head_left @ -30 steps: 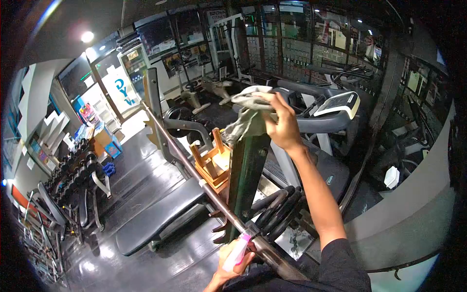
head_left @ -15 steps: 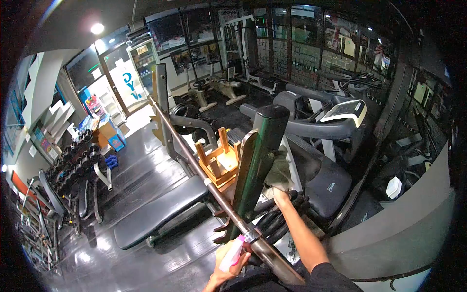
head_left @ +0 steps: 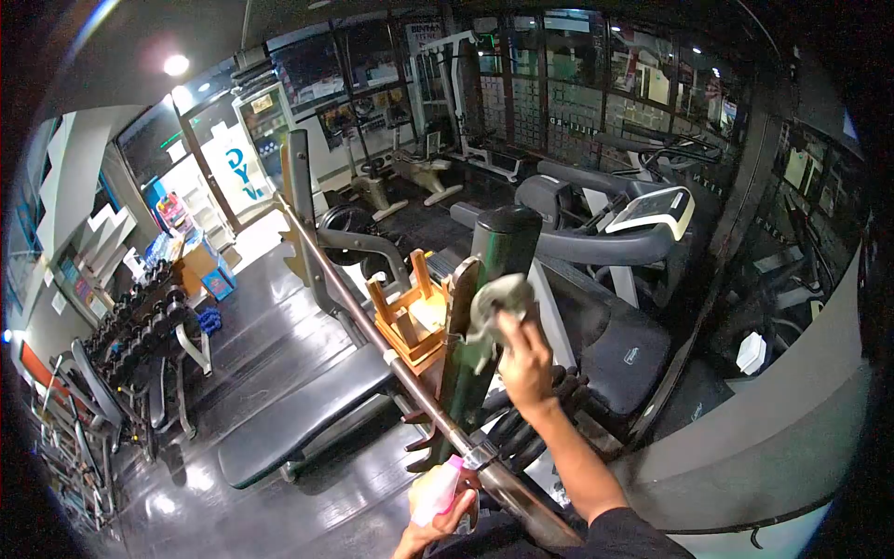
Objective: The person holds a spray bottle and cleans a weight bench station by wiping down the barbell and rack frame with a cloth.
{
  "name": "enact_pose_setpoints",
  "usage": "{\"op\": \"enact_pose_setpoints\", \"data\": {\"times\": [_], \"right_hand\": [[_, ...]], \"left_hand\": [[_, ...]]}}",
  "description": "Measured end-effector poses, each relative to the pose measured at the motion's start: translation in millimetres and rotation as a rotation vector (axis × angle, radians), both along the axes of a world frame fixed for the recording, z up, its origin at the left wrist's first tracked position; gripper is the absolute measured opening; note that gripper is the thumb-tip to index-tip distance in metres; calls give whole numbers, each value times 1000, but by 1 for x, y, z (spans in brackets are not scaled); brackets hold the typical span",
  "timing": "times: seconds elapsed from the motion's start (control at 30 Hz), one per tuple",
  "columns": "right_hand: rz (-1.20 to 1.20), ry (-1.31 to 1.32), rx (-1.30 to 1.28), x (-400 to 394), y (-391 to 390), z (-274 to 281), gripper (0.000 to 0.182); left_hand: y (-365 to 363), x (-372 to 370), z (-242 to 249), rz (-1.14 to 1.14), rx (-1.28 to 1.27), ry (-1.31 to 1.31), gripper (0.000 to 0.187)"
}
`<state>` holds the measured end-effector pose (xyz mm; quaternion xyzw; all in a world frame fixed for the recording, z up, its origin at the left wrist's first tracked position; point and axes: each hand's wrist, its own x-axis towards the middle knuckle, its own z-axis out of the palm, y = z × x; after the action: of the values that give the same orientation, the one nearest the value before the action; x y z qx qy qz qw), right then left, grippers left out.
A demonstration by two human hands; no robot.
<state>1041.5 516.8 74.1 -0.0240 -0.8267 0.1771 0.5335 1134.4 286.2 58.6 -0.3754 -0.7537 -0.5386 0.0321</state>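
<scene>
My right hand [head_left: 528, 365] grips a grey cloth [head_left: 503, 303] against the upper part of a dark green upright post [head_left: 496, 270]. In my left hand [head_left: 436, 511], low in the view, is a pink and white bottle [head_left: 441, 492], close to the end of a long barbell [head_left: 407, 377]. The barbell runs diagonally across the rack. A black padded bench [head_left: 307, 415] lies beyond it, to the left. Just left of the post stands a small wooden stool [head_left: 410, 317].
A treadmill [head_left: 652, 219] stands at the right behind the post. Dumbbells fill a rack [head_left: 140, 326] at the left, near cardboard boxes [head_left: 200, 265]. Exercise bikes [head_left: 424, 177] are at the back. A curved grey wall [head_left: 764, 456] rises at the right.
My right hand has moved up with the cloth, from the post's lower right side to its upper part. My left hand still holds the bottle, and the view has shifted slightly.
</scene>
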Motion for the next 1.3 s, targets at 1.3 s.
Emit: {"op": "enact_pose_setpoints", "data": {"times": [1.3], "right_hand": [[154,82,-145,3,14,44,39]], "left_hand": [[5,10,28,-112,1,-4,26]]}}
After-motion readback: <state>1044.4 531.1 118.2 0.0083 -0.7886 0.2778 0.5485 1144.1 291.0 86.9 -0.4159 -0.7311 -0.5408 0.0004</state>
